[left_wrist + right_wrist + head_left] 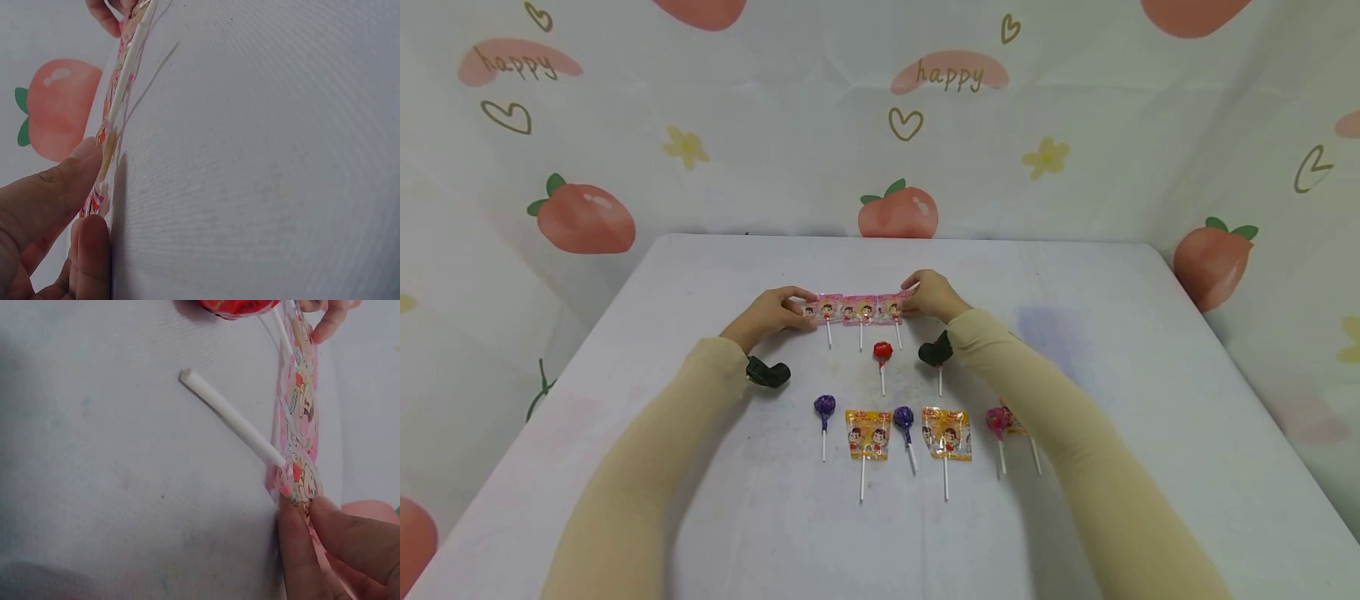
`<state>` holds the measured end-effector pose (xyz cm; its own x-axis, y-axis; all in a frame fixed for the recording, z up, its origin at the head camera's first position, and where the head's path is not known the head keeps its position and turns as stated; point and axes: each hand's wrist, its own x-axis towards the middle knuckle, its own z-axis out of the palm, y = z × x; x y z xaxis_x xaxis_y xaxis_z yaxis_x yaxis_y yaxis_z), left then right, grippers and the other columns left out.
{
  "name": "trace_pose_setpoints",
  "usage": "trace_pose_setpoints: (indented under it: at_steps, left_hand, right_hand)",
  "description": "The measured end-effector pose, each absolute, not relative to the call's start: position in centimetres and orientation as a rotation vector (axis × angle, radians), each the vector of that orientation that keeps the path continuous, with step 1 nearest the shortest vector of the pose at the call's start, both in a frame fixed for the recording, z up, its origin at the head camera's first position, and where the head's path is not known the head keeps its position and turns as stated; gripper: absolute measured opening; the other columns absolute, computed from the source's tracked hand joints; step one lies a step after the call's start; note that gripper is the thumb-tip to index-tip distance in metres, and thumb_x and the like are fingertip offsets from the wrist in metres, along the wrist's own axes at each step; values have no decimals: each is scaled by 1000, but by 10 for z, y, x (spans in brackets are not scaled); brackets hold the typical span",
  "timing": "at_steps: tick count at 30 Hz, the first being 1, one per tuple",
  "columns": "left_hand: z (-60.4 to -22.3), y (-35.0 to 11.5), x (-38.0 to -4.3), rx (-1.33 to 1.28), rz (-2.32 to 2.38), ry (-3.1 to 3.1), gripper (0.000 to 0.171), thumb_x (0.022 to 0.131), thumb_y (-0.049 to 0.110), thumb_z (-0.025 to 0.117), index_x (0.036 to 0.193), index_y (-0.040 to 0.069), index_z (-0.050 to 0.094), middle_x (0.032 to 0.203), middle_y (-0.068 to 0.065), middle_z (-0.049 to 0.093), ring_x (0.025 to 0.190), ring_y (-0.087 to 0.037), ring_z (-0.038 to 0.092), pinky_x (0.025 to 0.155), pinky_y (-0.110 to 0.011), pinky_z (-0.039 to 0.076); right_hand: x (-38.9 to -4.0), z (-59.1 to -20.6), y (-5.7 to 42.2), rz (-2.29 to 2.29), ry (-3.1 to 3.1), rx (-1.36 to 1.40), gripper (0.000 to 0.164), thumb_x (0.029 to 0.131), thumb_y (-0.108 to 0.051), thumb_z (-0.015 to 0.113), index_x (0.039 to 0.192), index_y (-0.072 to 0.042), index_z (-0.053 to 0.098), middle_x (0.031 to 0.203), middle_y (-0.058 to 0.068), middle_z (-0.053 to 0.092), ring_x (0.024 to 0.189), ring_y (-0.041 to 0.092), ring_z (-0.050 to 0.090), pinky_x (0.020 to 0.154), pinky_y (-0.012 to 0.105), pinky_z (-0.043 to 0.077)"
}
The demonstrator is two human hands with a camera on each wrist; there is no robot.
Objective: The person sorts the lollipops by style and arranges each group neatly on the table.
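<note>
Three flat lollipops in pink wrappers lie side by side in a row, sticks toward me: a left one [828, 308], a middle one [861, 310] and a right one [891, 307]. At the row's left end my left hand [771, 315] pinches the left lollipop's wrapper between thumb and fingers. My right hand [934, 297] grips the outer edge of the right lollipop's wrapper, its thumb [350, 534] on the printed face. In the right wrist view, that lollipop's white stick [234, 419] points away from the hand.
Nearer me lies a red lollipop [882, 352]. Further forward are two purple lollipops, one at the left [824, 407], and two yellow-wrapped ones, one at the right [947, 434]. A pink lollipop [997, 419] lies by my right sleeve, which partly hides another yellow wrapper.
</note>
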<state>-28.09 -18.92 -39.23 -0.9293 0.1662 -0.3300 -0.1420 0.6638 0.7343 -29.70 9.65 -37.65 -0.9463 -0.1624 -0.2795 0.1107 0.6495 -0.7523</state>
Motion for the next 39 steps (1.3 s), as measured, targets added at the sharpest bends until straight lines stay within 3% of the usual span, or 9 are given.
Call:
trace_pose_setpoints:
  at_steps: [5, 13, 21, 29, 39]
  left_hand:
    - [-392, -189, -280, 30, 1154, 2516, 56, 84, 17, 76, 135, 16, 53, 107, -11, 50, 98, -23, 43, 85, -34, 36]
    - [-393, -190, -280, 34, 1171, 2510, 57, 83, 17, 76, 135, 14, 53, 103, -9, 49, 97, -22, 42, 83, -32, 35]
    - [-394, -190, -282, 29, 1174, 2509, 56, 84, 14, 75, 135, 15, 53, 102, -8, 49, 96, -22, 42, 83, -32, 35]
    - [-394, -190, -283, 29, 1181, 2500, 56, 84, 14, 76, 135, 14, 54, 102, -8, 49, 96, -22, 42, 85, -33, 35]
    - [-394, -190, -282, 25, 1189, 2489, 56, 84, 16, 76, 135, 14, 54, 104, -8, 49, 97, -22, 42, 84, -32, 35]
  right_hand:
    - [-298, -376, 96, -1178, 2551, -31, 38, 87, -7, 71, 122, 2, 60, 99, 12, 61, 76, 10, 57, 72, 21, 47]
    - [-297, -376, 96, -1087, 2606, -53, 40, 86, -11, 72, 123, 1, 61, 120, 17, 61, 103, 20, 53, 95, 32, 42]
    - [-297, -377, 97, -1093, 2616, -54, 39, 86, -10, 72, 122, 1, 61, 118, 17, 62, 98, 18, 53, 89, 28, 43]
    - [-298, -378, 97, -1084, 2620, -55, 39, 86, -10, 72, 122, 1, 61, 128, 17, 57, 109, 22, 49, 101, 35, 40]
    - [-296, -379, 98, -1130, 2590, -40, 37, 87, -9, 71, 121, 1, 61, 129, 18, 55, 101, 20, 50, 96, 32, 40]
